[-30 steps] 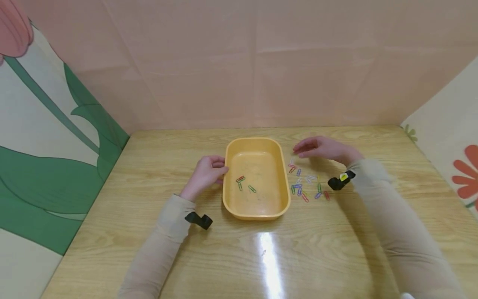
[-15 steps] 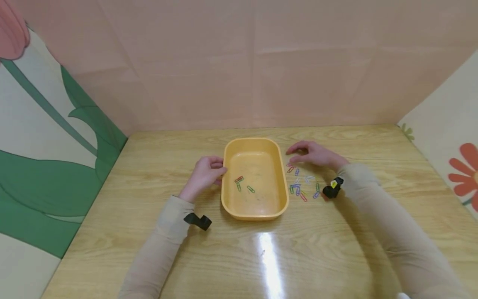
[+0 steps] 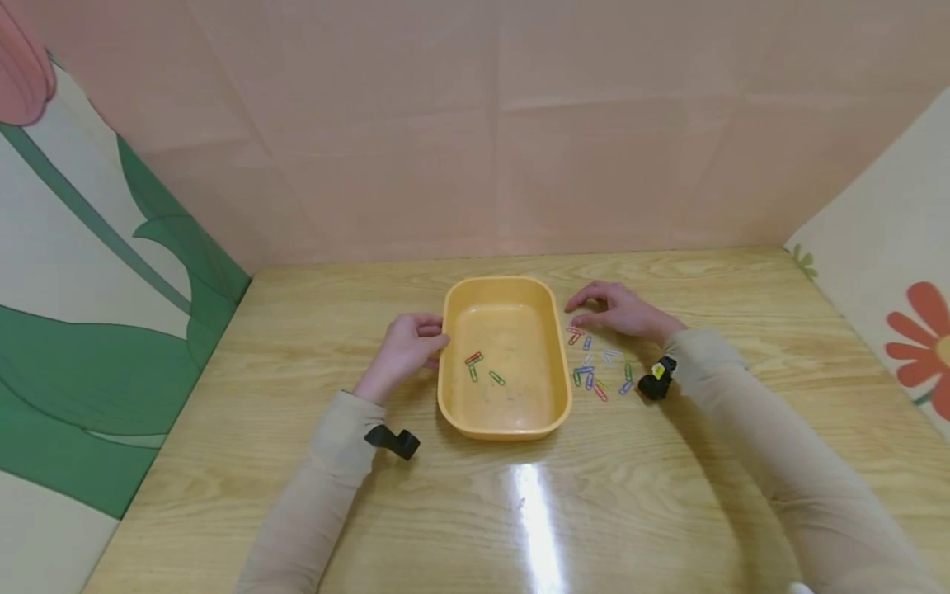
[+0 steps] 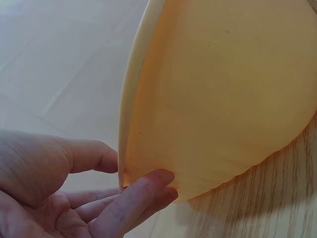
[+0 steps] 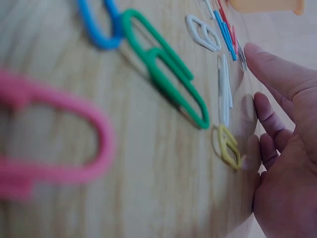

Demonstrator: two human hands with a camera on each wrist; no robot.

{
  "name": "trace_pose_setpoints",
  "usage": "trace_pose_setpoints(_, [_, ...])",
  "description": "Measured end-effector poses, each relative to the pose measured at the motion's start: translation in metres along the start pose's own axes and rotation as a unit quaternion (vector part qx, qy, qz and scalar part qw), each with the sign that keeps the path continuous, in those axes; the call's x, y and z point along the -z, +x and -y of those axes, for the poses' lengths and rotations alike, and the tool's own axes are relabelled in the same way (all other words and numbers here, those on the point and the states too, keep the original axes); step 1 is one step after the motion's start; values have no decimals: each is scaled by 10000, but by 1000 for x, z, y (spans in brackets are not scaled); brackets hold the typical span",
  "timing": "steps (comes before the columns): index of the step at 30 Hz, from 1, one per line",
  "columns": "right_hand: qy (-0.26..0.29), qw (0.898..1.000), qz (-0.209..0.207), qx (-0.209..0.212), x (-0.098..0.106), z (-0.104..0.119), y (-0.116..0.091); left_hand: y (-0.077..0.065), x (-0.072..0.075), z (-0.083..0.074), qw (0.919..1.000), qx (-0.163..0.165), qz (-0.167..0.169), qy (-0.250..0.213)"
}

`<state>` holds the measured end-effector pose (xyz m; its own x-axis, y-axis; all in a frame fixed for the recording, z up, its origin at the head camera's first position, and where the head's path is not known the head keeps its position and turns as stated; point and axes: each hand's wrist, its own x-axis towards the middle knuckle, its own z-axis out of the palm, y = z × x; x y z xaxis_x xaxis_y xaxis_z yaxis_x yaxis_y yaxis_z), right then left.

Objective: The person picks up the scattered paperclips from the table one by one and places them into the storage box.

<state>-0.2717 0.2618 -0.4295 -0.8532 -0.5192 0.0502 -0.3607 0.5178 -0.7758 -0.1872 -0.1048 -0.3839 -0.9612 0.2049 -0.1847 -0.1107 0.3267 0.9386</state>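
A yellow plastic tray [image 3: 505, 432] stands on the wooden table, with a few red and green paper clips [image 3: 496, 378] lying inside. My left hand [image 3: 404, 346] pinches its left rim. In the left wrist view, the thumb [image 4: 101, 156] is at the rim and the other fingers lie against the outer wall. Right of the tray, several coloured paper clips [image 3: 590, 381] are scattered. Over their far end is my right hand [image 3: 625, 311], thumb and index finger apart. The right wrist view has the thumb [image 5: 277, 69] at a silvery clip [image 5: 241, 54]; whether it presses the clip is unclear.
Nearest the right wrist camera are a pink clip [image 5: 74, 134], a green clip [image 5: 166, 69] and a blue one. A pink cloth backdrop [image 3: 497, 165] rises behind the table [image 3: 334, 297]. Flower-patterned panels [image 3: 59, 355] flank both sides.
My right hand has moved left and slightly down, nearer the tray and the clips at the far end of the scatter. The left hand keeps its hold on the rim.
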Motion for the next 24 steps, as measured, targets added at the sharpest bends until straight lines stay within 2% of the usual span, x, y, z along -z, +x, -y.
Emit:
trace_pose_setpoints(4, [-20, 10000, -15, 0, 0, -15, 3, 0, 0, 0, 10000, 21, -29, -11])
trace_pose_setpoints(9, [-42, 9999, -41, 93, -1, -21, 4, 0, 0, 1, 10000, 6, -46, -17])
trace_pose_setpoints(16, [92, 9998, -90, 171, -2, 1, 0, 2, -1, 2, 9999, 17, -88, -54])
trace_pose_setpoints(19, [50, 9999, 21, 123, 1, 13, -2, 3, -1, 4, 9999, 33, -93, -106])
trace_pose_setpoints(24, [127, 9990, 280, -312, 6, 16, -3, 0, -1, -1, 9999, 42, -42, -131])
